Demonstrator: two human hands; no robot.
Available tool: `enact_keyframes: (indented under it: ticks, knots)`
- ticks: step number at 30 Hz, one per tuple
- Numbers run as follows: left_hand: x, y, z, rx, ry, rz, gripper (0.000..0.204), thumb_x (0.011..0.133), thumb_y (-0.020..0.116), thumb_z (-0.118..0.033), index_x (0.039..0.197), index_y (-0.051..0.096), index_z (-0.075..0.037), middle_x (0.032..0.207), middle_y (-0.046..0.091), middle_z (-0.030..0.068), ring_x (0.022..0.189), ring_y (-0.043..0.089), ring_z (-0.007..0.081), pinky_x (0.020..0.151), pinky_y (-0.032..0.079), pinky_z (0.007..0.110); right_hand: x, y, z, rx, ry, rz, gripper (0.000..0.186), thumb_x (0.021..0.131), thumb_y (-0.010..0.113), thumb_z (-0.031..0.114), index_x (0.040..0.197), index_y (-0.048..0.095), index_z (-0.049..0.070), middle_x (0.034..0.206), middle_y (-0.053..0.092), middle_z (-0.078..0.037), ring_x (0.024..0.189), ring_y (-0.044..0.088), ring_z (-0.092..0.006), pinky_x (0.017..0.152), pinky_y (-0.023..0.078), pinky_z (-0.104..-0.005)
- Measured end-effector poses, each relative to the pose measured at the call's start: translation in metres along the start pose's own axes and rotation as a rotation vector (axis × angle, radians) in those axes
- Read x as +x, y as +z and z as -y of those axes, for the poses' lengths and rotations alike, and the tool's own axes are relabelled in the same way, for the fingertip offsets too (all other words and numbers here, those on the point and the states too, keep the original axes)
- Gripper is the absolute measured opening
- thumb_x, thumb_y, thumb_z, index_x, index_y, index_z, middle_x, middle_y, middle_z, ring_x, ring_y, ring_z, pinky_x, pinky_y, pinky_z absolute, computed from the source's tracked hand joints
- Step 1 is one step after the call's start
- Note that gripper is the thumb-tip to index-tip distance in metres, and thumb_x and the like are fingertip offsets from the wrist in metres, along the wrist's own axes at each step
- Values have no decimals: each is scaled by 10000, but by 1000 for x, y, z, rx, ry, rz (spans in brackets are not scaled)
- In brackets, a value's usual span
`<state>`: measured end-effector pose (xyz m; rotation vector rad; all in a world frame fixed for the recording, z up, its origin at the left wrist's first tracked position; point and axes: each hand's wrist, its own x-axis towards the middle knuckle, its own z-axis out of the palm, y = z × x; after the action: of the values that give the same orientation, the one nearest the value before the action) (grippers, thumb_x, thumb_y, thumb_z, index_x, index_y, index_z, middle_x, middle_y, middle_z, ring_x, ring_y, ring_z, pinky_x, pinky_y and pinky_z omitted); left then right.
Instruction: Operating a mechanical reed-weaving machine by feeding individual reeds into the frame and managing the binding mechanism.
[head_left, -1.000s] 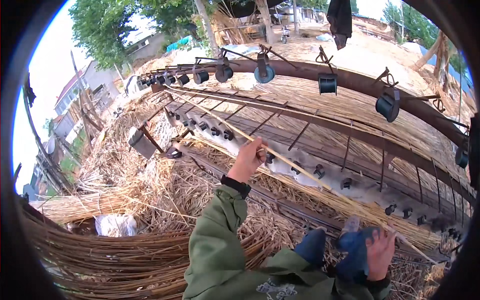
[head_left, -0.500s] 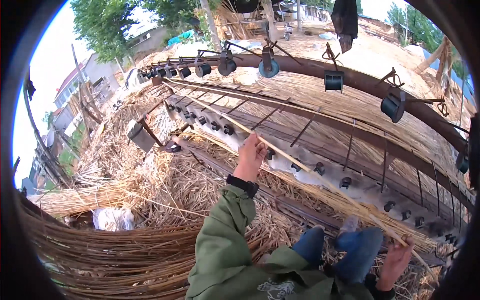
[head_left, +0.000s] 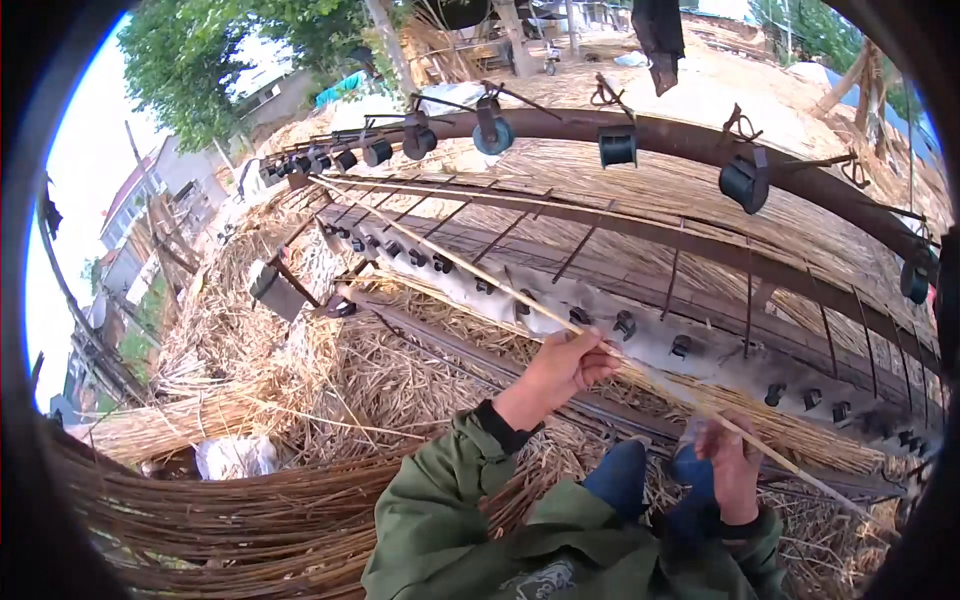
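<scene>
A long, pale reed stalk point(head_left: 490, 280) runs slantwise from the far left to the lower right, in front of a long metal frame. My left hand point(head_left: 562, 375) pinches it near its middle between thumb and fingers. Closer to the stalk's right end, my right hand point(head_left: 733, 470) has its fingertips closed at the stalk. Just beyond the left hand is a row of black clips point(head_left: 625, 323) along a pale strip. Thin dark rods point(head_left: 583, 245) stick out from a rusty beam behind them.
Spools of dark thread point(head_left: 743, 184) hang along a curved rusty pipe point(head_left: 680, 136) on the far side. Reeds lie beyond it. A lower metal rail point(head_left: 470, 360) crosses in front of my knees. Loose straw point(head_left: 350, 390) and bundled brown stems point(head_left: 250, 510) lie at left.
My left hand has slid rightward and nearer along the stalk. My right hand has moved left and up, so the two hands are closer together. The view has shifted slightly.
</scene>
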<state>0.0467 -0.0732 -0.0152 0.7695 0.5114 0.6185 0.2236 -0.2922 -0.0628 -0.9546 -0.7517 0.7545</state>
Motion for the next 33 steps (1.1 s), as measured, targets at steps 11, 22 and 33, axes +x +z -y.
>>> enact_keyframes:
  ticks: [11,22,33]
  knots:
    - [175,-25,-52,48,119,68,228,919,448,-114,1095,474,28,1053,566,156,894,577,217,779,517,274,-84,-122,30,-204,141,-251,298,925,456,283,985,569,14,811,594,-14,707,532,-80,644,440,-228]
    - [131,82,29,1340,783,281,316,909,448,-153,1141,440,60,1005,566,147,834,555,183,676,450,284,-128,-155,31,-259,137,-343,294,913,463,283,945,577,14,779,582,-16,669,520,-91,656,441,-249]
    - [41,100,123,638,263,116,102,855,473,-30,950,507,-25,777,552,41,683,538,112,631,433,231,-104,-128,2,-845,180,57,162,830,575,205,948,626,106,841,645,-63,757,629,-215,670,488,-300]
